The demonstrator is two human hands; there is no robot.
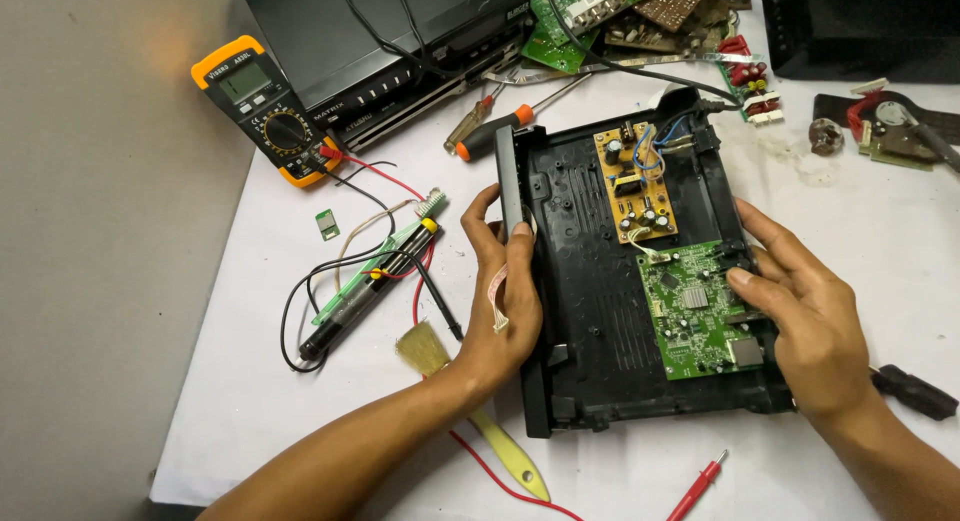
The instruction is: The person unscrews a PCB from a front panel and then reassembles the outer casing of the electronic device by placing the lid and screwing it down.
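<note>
An open black plastic device case (pixel 590 281) lies on the white table (pixel 850 231). Inside it sit a tan power board (pixel 632 184) at the back and a green circuit board (pixel 695 311) at the front right. My left hand (pixel 500 291) grips the case's left wall, thumb and fingers around the front panel, with a small white ribbon cable by the palm. My right hand (pixel 800 301) rests on the case's right edge, its fingers touching the green circuit board.
An orange-and-black multimeter (pixel 265 109) with red and black leads lies at the left. Nearby are a soldering tool (pixel 370 281), a yellow-handled brush (pixel 470 401), an orange-handled screwdriver (pixel 495 131), a black device (pixel 380 31), loose circuit boards (pixel 600 11) and a red probe (pixel 700 481).
</note>
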